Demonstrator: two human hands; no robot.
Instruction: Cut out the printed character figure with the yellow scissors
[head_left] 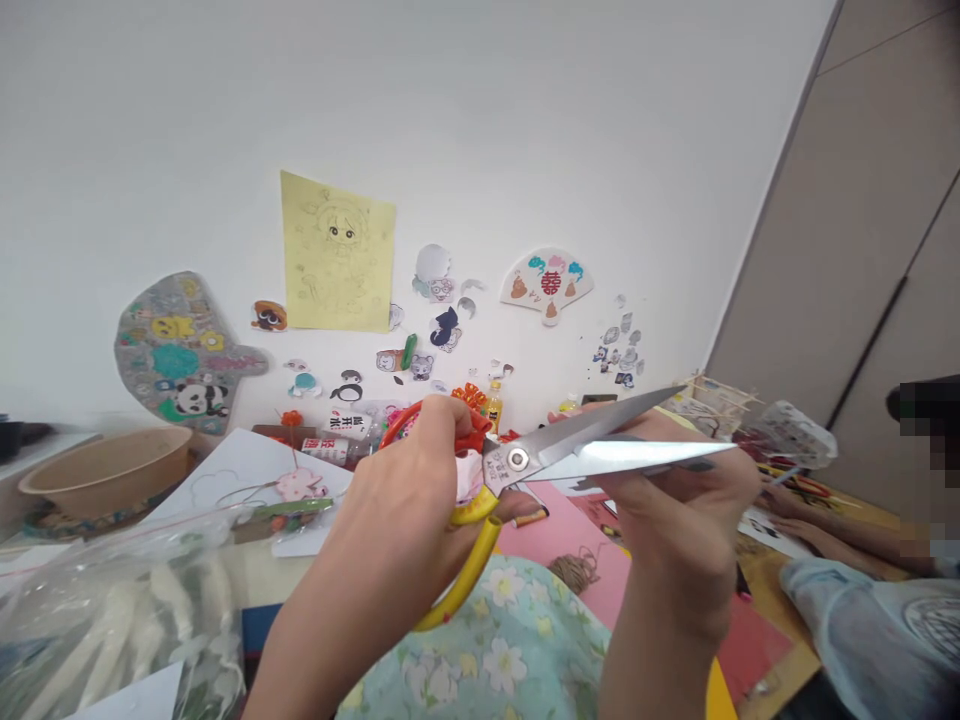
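Observation:
My left hand [409, 490] is wrapped round the handles of a pair of scissors [559, 460], one handle red and the other yellow. The steel blades are a little apart and point to the right. Beyond and below the blades, my right hand [675, 520] has its fingers curled. The blades cover part of those fingers, and anything pinched in them I cannot make out. A small pale pink-and-white thing [470, 475] shows within the handle area by my left hand.
Pink paper [555, 535] lies on the table under a ball of twine [574, 572]. A clear plastic bag [120, 620] and a brown bowl [109, 475] are on the left. Another person's hands [802, 515] rest on the table at right. A small bottle [495, 405] stands by the wall.

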